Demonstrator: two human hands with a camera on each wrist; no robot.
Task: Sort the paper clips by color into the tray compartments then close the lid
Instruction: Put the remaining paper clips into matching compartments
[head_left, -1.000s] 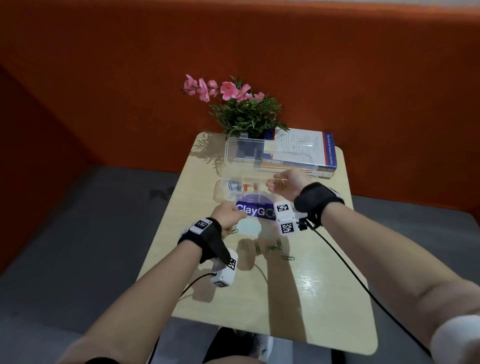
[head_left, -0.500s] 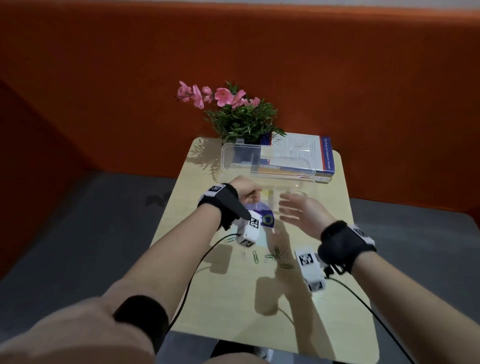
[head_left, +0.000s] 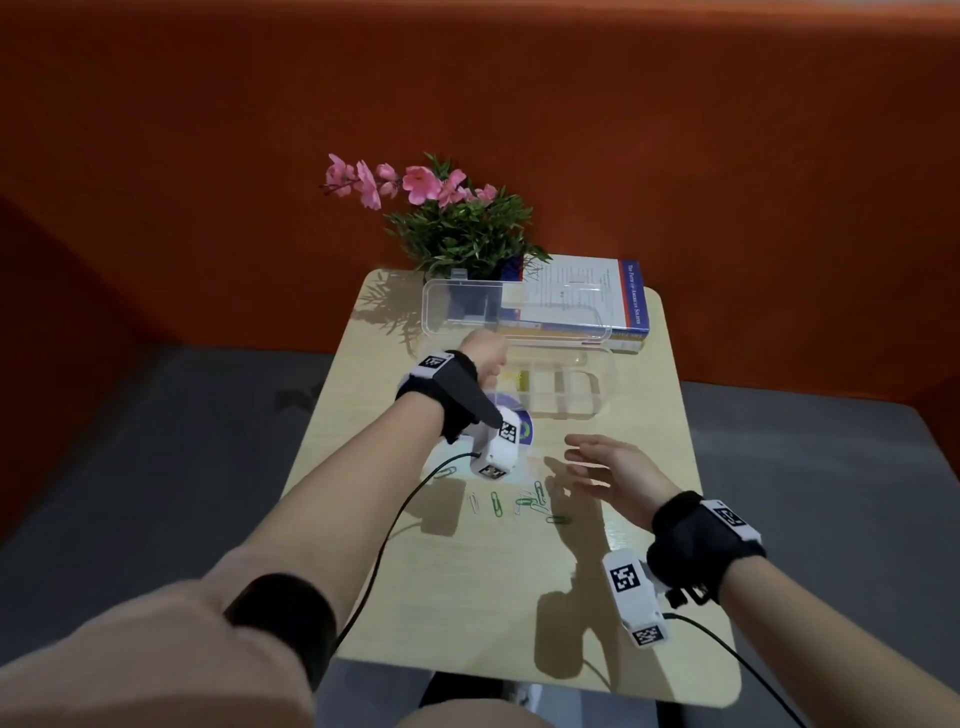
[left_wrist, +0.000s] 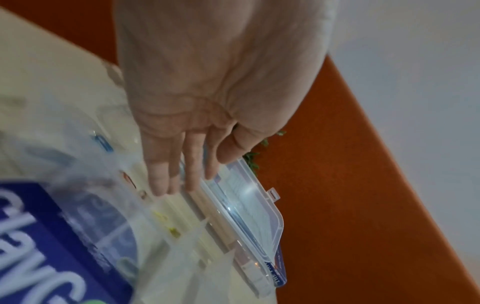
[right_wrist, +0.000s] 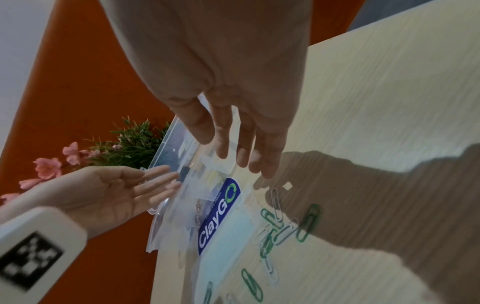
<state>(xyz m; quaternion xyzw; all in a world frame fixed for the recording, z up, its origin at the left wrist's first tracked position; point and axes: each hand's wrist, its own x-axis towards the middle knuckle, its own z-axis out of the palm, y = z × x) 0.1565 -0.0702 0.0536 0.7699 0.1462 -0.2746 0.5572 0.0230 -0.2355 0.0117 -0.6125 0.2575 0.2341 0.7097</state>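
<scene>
A clear compartment tray (head_left: 605, 395) lies at the back of the table with its lid (head_left: 462, 306) standing open behind it. My left hand (head_left: 483, 356) hovers over the tray's left end, fingers straight and holding nothing (left_wrist: 182, 185). Below it the compartments hold a blue clip (left_wrist: 103, 144), red clips (left_wrist: 128, 179) and yellow clips (left_wrist: 162, 217). My right hand (head_left: 587, 462) hangs open with spread fingers just above the loose green and white clips (head_left: 527, 504), which lie scattered on the table (right_wrist: 309, 222).
A blue ClayGo sticker (right_wrist: 221, 214) sits on the wooden table (head_left: 493, 597) between tray and clips. A book (head_left: 597, 296) and a potted plant with pink flowers (head_left: 457, 228) stand behind the lid. Cables trail from both wrist cameras.
My left hand rose from the table near the clips to the tray's left end and opened. My right hand drew back from the tray to just above the loose clips.
</scene>
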